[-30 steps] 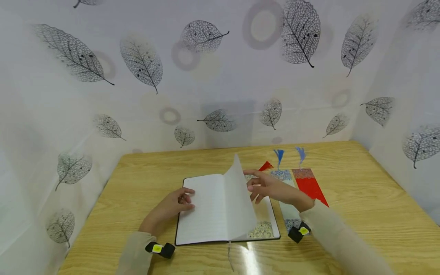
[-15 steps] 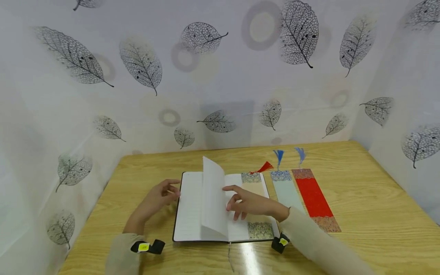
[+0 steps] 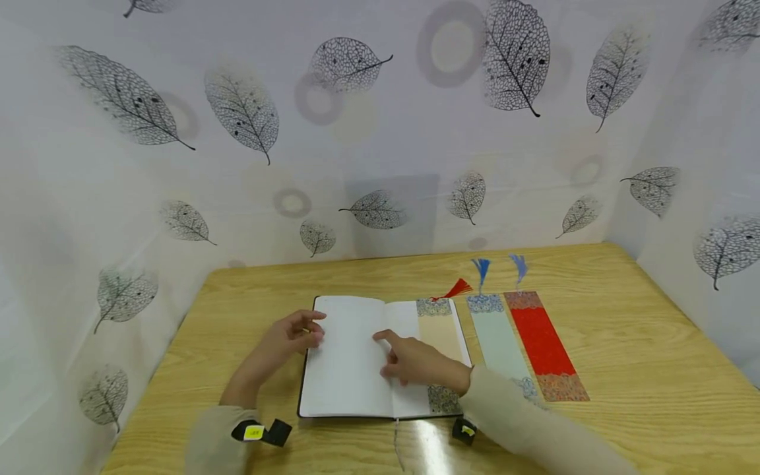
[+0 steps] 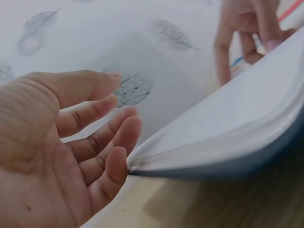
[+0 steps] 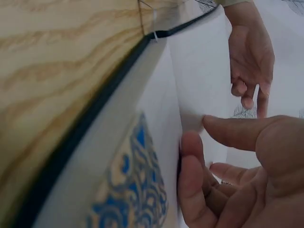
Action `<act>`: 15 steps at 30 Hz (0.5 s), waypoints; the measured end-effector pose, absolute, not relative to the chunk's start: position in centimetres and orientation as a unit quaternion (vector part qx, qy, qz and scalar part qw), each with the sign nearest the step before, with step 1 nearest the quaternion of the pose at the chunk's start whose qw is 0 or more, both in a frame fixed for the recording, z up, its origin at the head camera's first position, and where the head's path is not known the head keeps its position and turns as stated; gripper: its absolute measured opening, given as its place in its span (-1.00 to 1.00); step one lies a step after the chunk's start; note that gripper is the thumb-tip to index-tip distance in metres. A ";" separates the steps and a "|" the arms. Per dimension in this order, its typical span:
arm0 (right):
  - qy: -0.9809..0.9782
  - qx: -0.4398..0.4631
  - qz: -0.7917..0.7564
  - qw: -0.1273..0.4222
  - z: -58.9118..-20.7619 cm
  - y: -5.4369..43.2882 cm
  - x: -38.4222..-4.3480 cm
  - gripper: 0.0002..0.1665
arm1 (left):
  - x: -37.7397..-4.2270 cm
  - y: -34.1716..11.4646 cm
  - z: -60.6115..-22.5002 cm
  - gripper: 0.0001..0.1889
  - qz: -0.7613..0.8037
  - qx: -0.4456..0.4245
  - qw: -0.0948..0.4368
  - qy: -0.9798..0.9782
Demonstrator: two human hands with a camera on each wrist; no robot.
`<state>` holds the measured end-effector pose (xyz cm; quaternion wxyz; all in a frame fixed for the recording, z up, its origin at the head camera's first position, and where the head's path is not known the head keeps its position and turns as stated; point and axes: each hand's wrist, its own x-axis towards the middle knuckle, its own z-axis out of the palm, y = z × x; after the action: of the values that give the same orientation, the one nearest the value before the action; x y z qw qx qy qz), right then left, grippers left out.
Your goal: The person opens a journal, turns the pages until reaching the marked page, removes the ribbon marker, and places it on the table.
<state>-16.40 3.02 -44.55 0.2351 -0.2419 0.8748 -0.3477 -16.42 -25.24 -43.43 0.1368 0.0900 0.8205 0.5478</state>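
Observation:
An open notebook (image 3: 341, 369) with a dark cover lies on the wooden table. Along its right page is a beige bookmark (image 3: 438, 333) with patterned ends and a red tassel (image 3: 459, 288); my right forearm hides part of it. My right hand (image 3: 421, 359) reaches over the middle, its index finger extended onto the left page near the fold and the other fingers bent. At the left edge, my left hand (image 3: 279, 346) has loosely curved fingers; in the left wrist view nothing lies between its thumb (image 4: 90, 88) and fingers.
To the right of the notebook lie a pale green bookmark (image 3: 497, 336) with a blue tassel (image 3: 482, 272) and a red bookmark (image 3: 541, 338) with a light blue tassel (image 3: 519, 267). A thin ribbon (image 3: 397, 442) trails toward the front. A leaf-patterned backdrop (image 3: 392, 145) stands behind the table.
The lifted page has swung from right to left and now lies on the left side. My right hand has travelled left with it; my left hand drew back, then returned slightly toward the notebook.

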 end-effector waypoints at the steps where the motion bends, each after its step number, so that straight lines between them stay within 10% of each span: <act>1: 0.884 -0.242 -0.332 0.225 -44.5 2.8 -16.3 -0.31 | -16.4 -25.0 -43.5 -0.51 0.545 0.094 0.142 0.821; 15: 0.929 -0.227 -0.237 0.173 -43.9 1.4 -15.5 -0.45 | -16.5 -22.5 -45.4 -0.52 0.493 0.112 0.197 0.840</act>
<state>-15.46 1.36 -43.90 0.1728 -0.2275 0.9285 -0.2372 -16.48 -22.54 -45.45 0.1974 0.1117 0.8401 0.4927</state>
